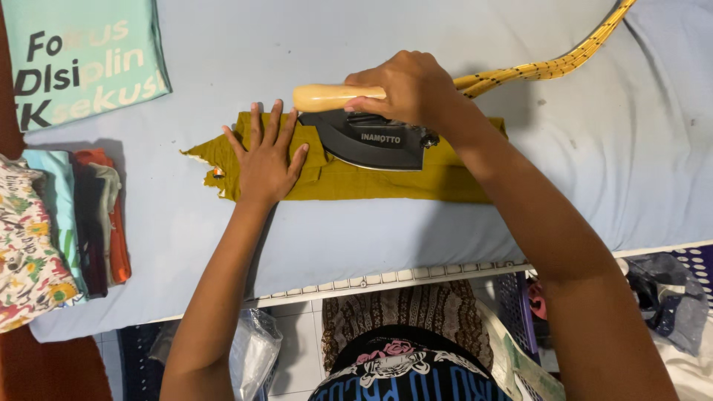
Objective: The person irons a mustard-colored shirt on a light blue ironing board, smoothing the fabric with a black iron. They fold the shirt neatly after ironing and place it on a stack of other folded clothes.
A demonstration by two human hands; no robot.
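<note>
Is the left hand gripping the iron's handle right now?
No, the left hand lies flat on the mustard cloth, while the right hand grips the iron by its wooden handle.

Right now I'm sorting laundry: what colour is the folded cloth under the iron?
Mustard-yellow folded cloth, head view.

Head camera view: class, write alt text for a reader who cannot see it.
A person's right hand grips the wooden handle of a black iron on a folded mustard-yellow cloth, while the left hand lies flat on the cloth's left end. The cloth rests on a pale blue padded surface, with a stack of folded clothes at the left.
</note>
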